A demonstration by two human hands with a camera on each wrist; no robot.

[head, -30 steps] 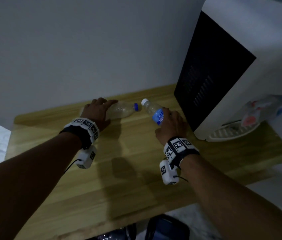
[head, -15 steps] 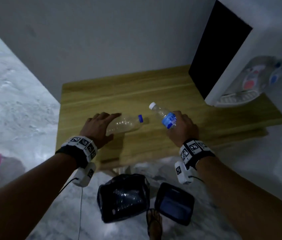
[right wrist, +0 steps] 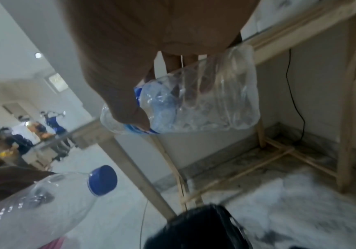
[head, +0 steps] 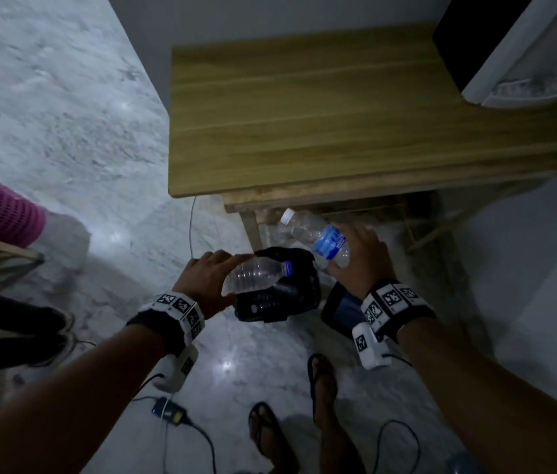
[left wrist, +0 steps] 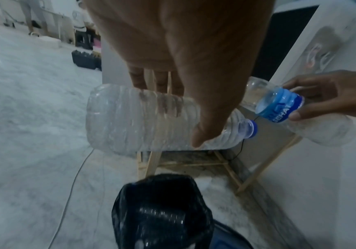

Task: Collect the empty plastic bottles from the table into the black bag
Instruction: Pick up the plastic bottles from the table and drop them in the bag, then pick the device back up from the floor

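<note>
Your left hand [head: 201,280] grips the blue-capped bottle [head: 258,276] above the black bag [head: 299,297]; your right hand [head: 360,260] grips the labelled bottle [head: 318,239] just right.

A white water dispenser [head: 523,49] with a black side panel stands at the far right end of the wooden tabletop, well beyond the grip. Below and to the right of the grip, a dark blue case [head: 342,307] lies on the marble floor [head: 64,107]. Nearer the camera, two feet in sandals [head: 319,374] stand among trailing black cables [head: 201,436]. A pink ribbed object [head: 3,213] sits far to the left.
</note>
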